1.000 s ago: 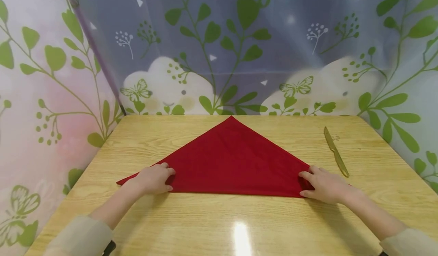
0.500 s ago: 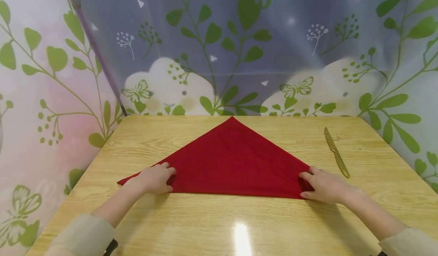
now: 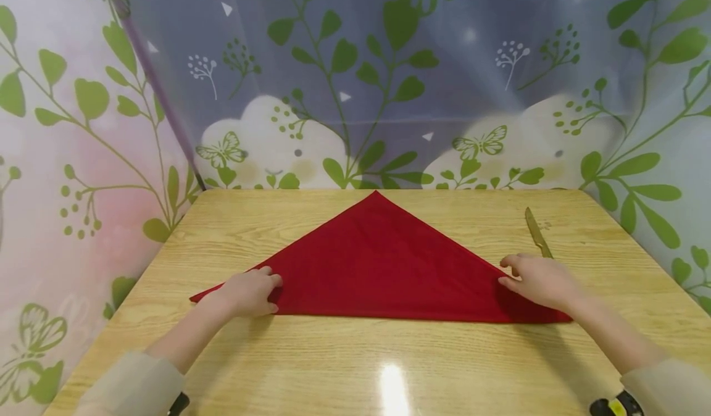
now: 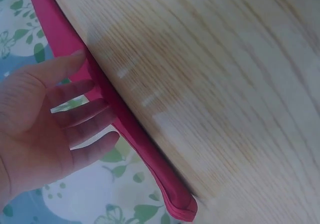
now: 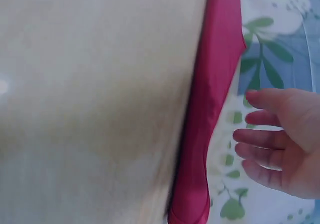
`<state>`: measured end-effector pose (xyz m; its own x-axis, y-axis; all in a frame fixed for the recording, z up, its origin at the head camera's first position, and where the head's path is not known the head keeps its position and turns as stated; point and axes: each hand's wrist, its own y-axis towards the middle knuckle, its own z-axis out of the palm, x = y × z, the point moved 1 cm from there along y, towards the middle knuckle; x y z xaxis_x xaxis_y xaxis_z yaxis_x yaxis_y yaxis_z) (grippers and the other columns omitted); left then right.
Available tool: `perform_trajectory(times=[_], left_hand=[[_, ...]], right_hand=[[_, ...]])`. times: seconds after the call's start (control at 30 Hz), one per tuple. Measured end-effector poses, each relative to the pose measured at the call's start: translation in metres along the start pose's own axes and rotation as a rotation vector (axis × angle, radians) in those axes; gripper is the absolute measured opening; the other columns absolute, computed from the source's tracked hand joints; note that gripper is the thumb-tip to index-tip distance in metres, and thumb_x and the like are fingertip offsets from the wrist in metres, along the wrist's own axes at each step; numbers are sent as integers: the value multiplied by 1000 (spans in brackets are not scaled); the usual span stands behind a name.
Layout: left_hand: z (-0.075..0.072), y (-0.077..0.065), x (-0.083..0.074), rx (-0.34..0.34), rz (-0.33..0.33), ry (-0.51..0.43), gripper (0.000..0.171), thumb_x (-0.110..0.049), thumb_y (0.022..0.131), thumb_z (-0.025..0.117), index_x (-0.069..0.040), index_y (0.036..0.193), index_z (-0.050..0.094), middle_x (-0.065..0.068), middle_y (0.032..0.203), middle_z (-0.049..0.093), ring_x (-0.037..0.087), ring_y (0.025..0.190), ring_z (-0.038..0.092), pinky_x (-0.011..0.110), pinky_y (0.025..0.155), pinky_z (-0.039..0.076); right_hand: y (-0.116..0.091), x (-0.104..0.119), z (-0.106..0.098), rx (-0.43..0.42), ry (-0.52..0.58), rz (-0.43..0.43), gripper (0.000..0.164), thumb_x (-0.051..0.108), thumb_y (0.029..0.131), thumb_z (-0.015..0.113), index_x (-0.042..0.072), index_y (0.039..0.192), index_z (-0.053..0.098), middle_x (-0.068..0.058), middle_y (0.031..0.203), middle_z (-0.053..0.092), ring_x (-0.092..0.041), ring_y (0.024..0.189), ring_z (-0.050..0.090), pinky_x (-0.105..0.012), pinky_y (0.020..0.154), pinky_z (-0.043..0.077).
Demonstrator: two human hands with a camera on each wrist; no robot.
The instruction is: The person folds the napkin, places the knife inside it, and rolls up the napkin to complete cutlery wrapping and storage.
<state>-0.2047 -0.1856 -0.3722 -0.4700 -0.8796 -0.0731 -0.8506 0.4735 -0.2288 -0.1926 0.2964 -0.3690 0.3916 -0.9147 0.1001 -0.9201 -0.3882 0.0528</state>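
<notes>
A red cloth (image 3: 383, 262), folded into a triangle, lies on the wooden table with its peak toward the back edge. My left hand (image 3: 250, 292) rests on the cloth's left part; the left wrist view shows its fingers (image 4: 82, 114) loosely extended, tips at the red fabric. Over the cloth's right part hovers my right hand (image 3: 541, 283), raised off the fabric with relaxed fingers and nothing in them. In the right wrist view a gap shows between these fingers (image 5: 260, 139) and the red cloth (image 5: 202, 99). Beyond my right hand lies a gold knife (image 3: 536, 231), its handle end hidden behind the hand.
The wooden table (image 3: 311, 366) has a bright light reflection near its front. A printed fabric backdrop (image 3: 355, 76) with leaves and clouds stands along the back and both sides. Below my right sleeve shows a dark wrist strap (image 3: 619, 403).
My right hand has come up off the cloth and moved slightly right and back, baring the cloth's right corner and covering the knife's handle end. My left hand stays in place.
</notes>
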Motion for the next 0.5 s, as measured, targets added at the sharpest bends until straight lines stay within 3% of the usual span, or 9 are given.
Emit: perform_trajectory(times=[0.2,0.5], left_hand=[[3,-1,14,-19,19,-38,27,-20,76,73,-6,97,62,4,89,53,19,80,55,38,71,47],[8,-1,19,-28,57,-48,21,-20,77,73,-10,89,59,0,84,49,13,72,49,32,66,44]], right_hand=[[9,-29,-13,-5,89,112,29,12,85,60,-13,100,58,-9,74,61,-26,67,60,-43,60,48],[9,-62,-17,76,41,238,28,18,89,54,-7,99,59,-24,94,63,-41,84,60,-50,63,46]])
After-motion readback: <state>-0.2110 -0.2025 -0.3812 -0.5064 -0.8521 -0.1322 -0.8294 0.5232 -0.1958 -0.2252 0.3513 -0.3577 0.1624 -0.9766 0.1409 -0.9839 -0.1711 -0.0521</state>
